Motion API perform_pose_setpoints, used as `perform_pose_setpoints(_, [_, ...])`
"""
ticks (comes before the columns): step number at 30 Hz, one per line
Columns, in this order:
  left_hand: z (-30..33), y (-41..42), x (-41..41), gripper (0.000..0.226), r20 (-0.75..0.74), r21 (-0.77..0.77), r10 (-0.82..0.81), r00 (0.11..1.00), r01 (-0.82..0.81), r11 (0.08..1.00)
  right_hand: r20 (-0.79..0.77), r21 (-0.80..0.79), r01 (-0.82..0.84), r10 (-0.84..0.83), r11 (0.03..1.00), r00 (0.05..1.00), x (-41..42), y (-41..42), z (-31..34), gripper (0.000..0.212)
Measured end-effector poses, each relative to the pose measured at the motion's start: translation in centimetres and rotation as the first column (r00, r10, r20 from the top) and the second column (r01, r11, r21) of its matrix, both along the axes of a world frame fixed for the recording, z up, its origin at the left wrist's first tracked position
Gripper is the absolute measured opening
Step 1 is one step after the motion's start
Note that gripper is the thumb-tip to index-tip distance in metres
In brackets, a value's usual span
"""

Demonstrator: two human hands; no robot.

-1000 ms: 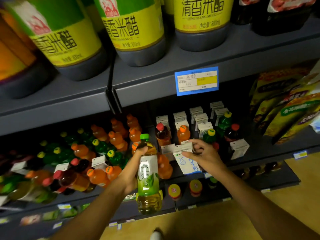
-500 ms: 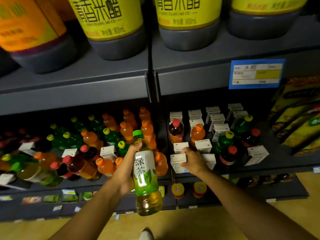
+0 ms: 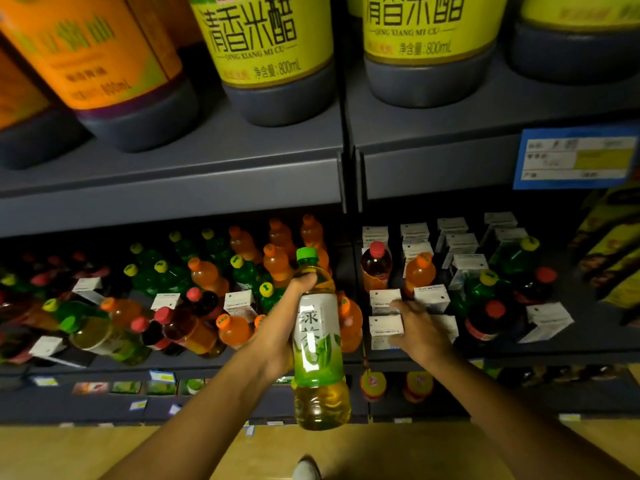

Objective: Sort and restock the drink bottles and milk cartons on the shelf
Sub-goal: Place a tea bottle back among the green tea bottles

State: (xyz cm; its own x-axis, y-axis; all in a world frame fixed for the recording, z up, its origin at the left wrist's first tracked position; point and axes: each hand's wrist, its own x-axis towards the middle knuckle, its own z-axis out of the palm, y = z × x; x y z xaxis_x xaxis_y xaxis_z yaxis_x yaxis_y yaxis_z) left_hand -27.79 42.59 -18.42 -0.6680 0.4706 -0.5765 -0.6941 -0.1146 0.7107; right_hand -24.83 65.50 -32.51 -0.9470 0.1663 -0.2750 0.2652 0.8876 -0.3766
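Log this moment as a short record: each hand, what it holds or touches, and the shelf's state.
left hand: gripping green tea bottle, upright, in front of the shelf
right hand: resting on front milk carton; grip unclear
middle shelf: unsorted; orange, green and red-capped bottles mixed with cartons, some bottles lying down at left
upper shelf: large vinegar bottles
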Motion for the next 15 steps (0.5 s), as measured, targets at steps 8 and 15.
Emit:
perform_pose_setpoints(8, [1.9,1.0,1.0,0.059,-0.025,-0.071,-0.031,0.999,0.029,0.997,-0.28,-0.552,-0.262,0.12,0.792,0.952,2.5,-2.1,6.2,0.113])
perform_pose_setpoints(15, [2.8,-0.1,2.9,0.055,-0.121,-0.106,-0.014,0.993,0.001,0.994,-0.303,-0.725,-0.181,-0.072,0.664,0.95,2.1,-5.1,6.9,0.081])
